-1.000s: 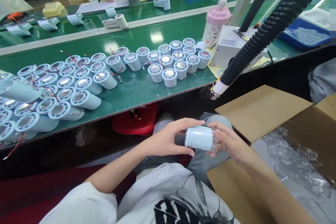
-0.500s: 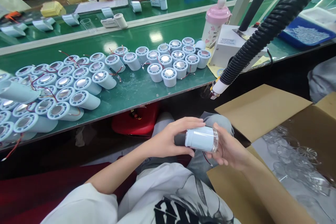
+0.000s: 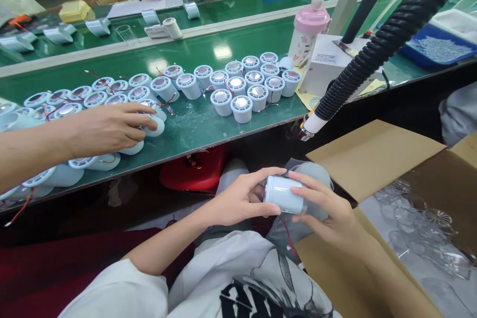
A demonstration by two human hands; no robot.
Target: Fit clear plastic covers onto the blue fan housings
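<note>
Above my lap I hold a light-blue plastic cylinder (image 3: 283,195) on its side, with clear plastic around its right end. My left hand (image 3: 242,201) grips its left end between thumb and fingers. My right hand (image 3: 330,206) is closed around the right end, fingertips on the blue wall. A thin red wire (image 3: 288,236) with a small white plug hangs below the cylinder. What lies inside my left palm is mostly hidden. On the green bench (image 3: 179,131) stand and lean several similar blue cylinders (image 3: 241,108) with ringed ends and thin wires.
From the left, another person's hand (image 3: 112,129) reaches over the leaning cylinders. A black ribbed hose (image 3: 357,67) hangs at upper right beside a white box (image 3: 324,67) and a pink-lidded cup (image 3: 307,30). An open carton (image 3: 376,154) holds clear plastic parts (image 3: 425,223).
Another person's hand has come in from the left over the cylinders. My right fingers have moved onto the blue wall. The dark piece at the cylinder's left end no longer shows; the red wire hangs lower.
</note>
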